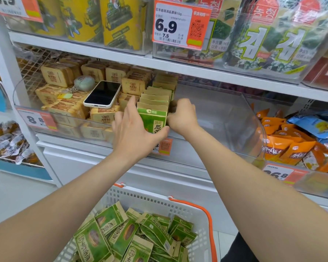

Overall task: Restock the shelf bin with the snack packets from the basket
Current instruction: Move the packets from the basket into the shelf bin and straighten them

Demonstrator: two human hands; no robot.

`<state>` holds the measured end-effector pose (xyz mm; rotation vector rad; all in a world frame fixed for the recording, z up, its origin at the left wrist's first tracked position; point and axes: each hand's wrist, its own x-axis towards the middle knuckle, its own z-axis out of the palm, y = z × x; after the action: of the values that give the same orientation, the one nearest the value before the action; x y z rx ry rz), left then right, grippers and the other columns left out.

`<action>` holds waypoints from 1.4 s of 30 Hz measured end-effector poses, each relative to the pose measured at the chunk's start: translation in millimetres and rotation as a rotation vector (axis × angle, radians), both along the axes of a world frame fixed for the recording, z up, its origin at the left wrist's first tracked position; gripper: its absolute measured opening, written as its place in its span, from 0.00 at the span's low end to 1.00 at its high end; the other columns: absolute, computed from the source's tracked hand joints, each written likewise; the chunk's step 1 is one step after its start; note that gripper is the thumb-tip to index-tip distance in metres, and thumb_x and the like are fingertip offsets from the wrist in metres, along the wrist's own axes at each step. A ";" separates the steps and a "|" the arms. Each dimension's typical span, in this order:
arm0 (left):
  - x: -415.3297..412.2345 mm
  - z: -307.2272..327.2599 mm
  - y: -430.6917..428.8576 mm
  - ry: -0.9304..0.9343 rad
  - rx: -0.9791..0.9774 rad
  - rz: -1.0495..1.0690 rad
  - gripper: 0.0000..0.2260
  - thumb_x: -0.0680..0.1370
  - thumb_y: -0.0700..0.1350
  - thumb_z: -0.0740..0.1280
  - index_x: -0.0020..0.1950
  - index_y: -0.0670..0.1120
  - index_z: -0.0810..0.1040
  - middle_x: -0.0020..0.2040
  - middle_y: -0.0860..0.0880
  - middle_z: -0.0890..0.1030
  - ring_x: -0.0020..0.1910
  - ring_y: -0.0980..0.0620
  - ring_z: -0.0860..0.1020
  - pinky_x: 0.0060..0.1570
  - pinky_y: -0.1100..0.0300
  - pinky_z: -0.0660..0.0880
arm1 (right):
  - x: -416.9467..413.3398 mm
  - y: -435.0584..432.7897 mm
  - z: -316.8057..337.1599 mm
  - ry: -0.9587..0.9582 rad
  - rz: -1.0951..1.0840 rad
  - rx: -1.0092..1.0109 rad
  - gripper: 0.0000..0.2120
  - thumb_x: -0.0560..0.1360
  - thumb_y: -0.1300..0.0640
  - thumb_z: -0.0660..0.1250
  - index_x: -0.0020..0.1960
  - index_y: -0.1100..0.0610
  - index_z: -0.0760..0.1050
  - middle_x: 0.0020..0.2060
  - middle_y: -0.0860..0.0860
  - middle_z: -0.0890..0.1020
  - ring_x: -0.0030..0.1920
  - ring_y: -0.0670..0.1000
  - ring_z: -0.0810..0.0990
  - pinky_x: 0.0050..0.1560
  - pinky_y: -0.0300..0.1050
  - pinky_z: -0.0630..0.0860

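1. The clear bin (235,114) is filled only at its left edge, where a row of green packets (155,100) stands upright, one behind another. Right of the row, open room is left up to the bin's curved right wall.
2. At the left the row is bounded by tan packs (64,110), on which a phone (102,95) is laid face up.
3. The left hand (134,129) is laid with straight fingers against the row's left side, and the thumb is stretched across the front packet's lower face. Nothing is gripped by it.
4. The right hand (182,116) is curled round the right edge of the row's front packets, which are pinched by it.
5. The basket (159,201) is seen near, below the shelf, with its orange handle at the right. Loose packets (140,235) are heaped in it. Its near edge is cut off by the frame.
6. On the price tag (178,23) above, "6.9", "7.5" and "16g" can be read. A large "8" is shown on the left tag (36,120). The front packet's Chinese print is partly covered by the left hand.
7. Orange bags (284,146) at the right are seen partly through the bin wall, and their print is blurred.
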<state>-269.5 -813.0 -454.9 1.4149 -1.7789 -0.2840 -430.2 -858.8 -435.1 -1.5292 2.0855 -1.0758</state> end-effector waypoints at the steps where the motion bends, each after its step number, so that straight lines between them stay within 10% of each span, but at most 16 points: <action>1: -1.5 1.0 -2.3 -0.002 0.015 0.004 0.55 0.66 0.70 0.75 0.83 0.49 0.54 0.75 0.50 0.72 0.69 0.43 0.67 0.68 0.44 0.65 | -1.3 1.2 1.0 0.013 0.010 -0.034 0.07 0.70 0.61 0.70 0.46 0.55 0.84 0.44 0.54 0.86 0.52 0.56 0.83 0.49 0.45 0.81; 5: -6.7 6.6 -8.1 -0.004 0.085 -0.003 0.56 0.62 0.67 0.77 0.83 0.52 0.54 0.75 0.50 0.71 0.69 0.41 0.66 0.66 0.45 0.63 | -7.0 4.5 8.3 -0.183 0.036 0.035 0.06 0.73 0.61 0.75 0.44 0.51 0.80 0.43 0.50 0.86 0.49 0.54 0.85 0.54 0.53 0.84; 8: -8.8 5.7 -7.8 0.014 0.082 -0.002 0.52 0.62 0.63 0.78 0.80 0.55 0.57 0.74 0.51 0.72 0.66 0.41 0.66 0.61 0.48 0.62 | -4.2 -0.6 2.5 -0.371 0.207 0.356 0.09 0.74 0.68 0.71 0.50 0.58 0.77 0.51 0.65 0.85 0.53 0.61 0.85 0.57 0.66 0.83; 14: -6.5 2.9 -3.6 0.087 0.030 -0.048 0.43 0.67 0.59 0.77 0.75 0.55 0.58 0.70 0.53 0.71 0.65 0.43 0.67 0.61 0.50 0.59 | -27.0 8.5 0.2 -0.303 0.446 0.436 0.51 0.68 0.76 0.61 0.83 0.41 0.55 0.69 0.44 0.75 0.66 0.52 0.77 0.56 0.49 0.80; 21: -6.9 -1.1 6.5 0.073 -0.050 -0.050 0.51 0.70 0.60 0.77 0.84 0.57 0.48 0.79 0.51 0.64 0.68 0.42 0.66 0.63 0.47 0.61 | -15.8 23.8 23.3 -0.608 0.086 0.281 0.12 0.85 0.60 0.54 0.68 0.57 0.68 0.72 0.58 0.71 0.70 0.66 0.73 0.68 0.60 0.74; 24: -3.4 -3.0 9.2 0.015 -0.094 -0.093 0.47 0.73 0.61 0.75 0.84 0.63 0.49 0.80 0.50 0.63 0.69 0.40 0.67 0.67 0.42 0.64 | -2.7 27.1 31.6 -0.794 0.114 0.217 0.15 0.87 0.50 0.50 0.61 0.52 0.74 0.71 0.53 0.77 0.72 0.62 0.73 0.75 0.63 0.67; 27: -1.7 -4.7 8.8 -0.044 -0.098 -0.104 0.41 0.74 0.63 0.70 0.83 0.64 0.53 0.80 0.49 0.62 0.69 0.40 0.67 0.67 0.41 0.65 | 10.1 20.5 33.8 -0.877 0.209 0.196 0.29 0.87 0.39 0.46 0.57 0.51 0.83 0.49 0.51 0.89 0.51 0.53 0.87 0.57 0.50 0.81; 32: -4.5 -6.5 8.2 -0.066 -0.095 -0.082 0.39 0.74 0.63 0.67 0.82 0.63 0.54 0.81 0.48 0.62 0.70 0.40 0.67 0.68 0.39 0.65 | 9.0 12.1 25.0 -0.747 0.169 0.218 0.35 0.85 0.33 0.41 0.55 0.50 0.83 0.44 0.51 0.89 0.45 0.49 0.87 0.51 0.47 0.79; 36: -4.8 -8.8 5.7 -0.087 -0.104 -0.071 0.38 0.74 0.64 0.67 0.82 0.62 0.55 0.80 0.48 0.62 0.69 0.39 0.67 0.67 0.39 0.65 | 8.7 2.8 24.4 -0.543 0.098 0.211 0.36 0.82 0.30 0.40 0.74 0.48 0.72 0.71 0.54 0.77 0.70 0.58 0.75 0.72 0.57 0.68; 42: -1.2 -8.0 5.1 -0.094 -0.115 -0.096 0.40 0.75 0.65 0.66 0.83 0.62 0.52 0.80 0.48 0.61 0.67 0.40 0.67 0.65 0.41 0.65 | 0.9 -3.3 35.7 -0.284 0.204 0.034 0.28 0.85 0.36 0.49 0.82 0.42 0.58 0.82 0.49 0.63 0.80 0.55 0.64 0.77 0.53 0.62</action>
<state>-270.7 -807.9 -463.0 1.2824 -1.9122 -0.1652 -429.3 -862.1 -399.4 -1.4419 1.7104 -1.1029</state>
